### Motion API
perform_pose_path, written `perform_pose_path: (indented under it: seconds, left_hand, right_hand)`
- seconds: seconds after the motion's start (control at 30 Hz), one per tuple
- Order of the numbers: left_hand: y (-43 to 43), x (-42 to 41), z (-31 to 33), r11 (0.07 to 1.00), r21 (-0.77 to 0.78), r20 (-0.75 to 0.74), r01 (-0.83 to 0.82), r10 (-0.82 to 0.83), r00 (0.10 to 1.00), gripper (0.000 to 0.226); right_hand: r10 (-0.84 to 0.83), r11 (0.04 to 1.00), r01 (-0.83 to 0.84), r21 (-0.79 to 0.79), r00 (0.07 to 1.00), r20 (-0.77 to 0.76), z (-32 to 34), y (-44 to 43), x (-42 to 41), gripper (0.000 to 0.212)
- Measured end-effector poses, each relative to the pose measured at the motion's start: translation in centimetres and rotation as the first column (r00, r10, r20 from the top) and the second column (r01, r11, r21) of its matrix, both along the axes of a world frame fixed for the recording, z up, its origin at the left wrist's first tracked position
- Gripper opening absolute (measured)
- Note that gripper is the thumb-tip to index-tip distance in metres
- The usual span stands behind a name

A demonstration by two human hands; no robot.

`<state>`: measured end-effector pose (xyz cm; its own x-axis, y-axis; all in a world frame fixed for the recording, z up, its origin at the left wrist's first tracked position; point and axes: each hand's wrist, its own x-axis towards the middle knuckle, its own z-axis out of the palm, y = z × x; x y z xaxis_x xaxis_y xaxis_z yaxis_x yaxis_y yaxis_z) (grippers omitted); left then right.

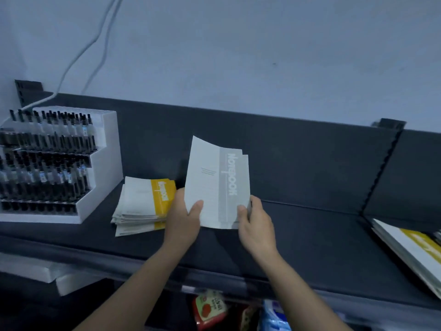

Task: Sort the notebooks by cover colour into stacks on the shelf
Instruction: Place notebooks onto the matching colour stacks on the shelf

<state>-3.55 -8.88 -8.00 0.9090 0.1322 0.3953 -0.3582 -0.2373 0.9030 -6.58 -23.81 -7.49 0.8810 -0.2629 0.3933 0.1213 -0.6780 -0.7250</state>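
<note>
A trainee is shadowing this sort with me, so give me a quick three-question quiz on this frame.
1. True or false: the left hand and the right hand both hold the grey-banded notebooks.
2. Where does the yellow-banded stack lie? (A) flat on the shelf, beside the pen display; (B) on top of the pen display; (C) in the right hand.
3. Fill in: the notebooks at the far right edge show a ____ band.

Key: 1 true; 2 A; 3 yellow.
</note>
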Motion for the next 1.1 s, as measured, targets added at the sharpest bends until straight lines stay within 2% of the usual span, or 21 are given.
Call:
perform_pose_path:
  seconds: [0.2, 0.5, 0.63, 1.1]
  left_hand:
    - [-7.9, -3.1, -0.1, 0.994, 0.042, 0.081, 0.103, -0.106, 0.991, 0.025]
    - [-21.4, -8.8, 0.6, 0.978, 0.061, -0.038, 0.201, -0.199, 0.979, 0.027]
    - [-27.0, -11.0, 0.8, 0.961, 0.06, -0.085, 0.27, -0.265, 0.96, 0.026]
    - [-43.4, -12.9, 1.4, 0.875, 0.151, -0.038, 0.459, -0.459, 0.888, 0.021]
  right_hand:
    - [-0.098, 0.994, 0.098, -0.039, 0.995, 0.008, 0.4, -7.8, -4.5, 0.027]
    - [-0.235, 0.967, 0.232, -0.101, 0.972, -0.016, 1.0, -20.7, -11.8, 0.03]
    - [-0.293, 0.952, 0.29, -0.102, 0.956, -0.016, 1.0, -26.0, -14.7, 0.025]
    - [-0.528, 0.847, 0.523, -0.088, 0.848, -0.04, 1.1, -40.2, -19.6, 0.012]
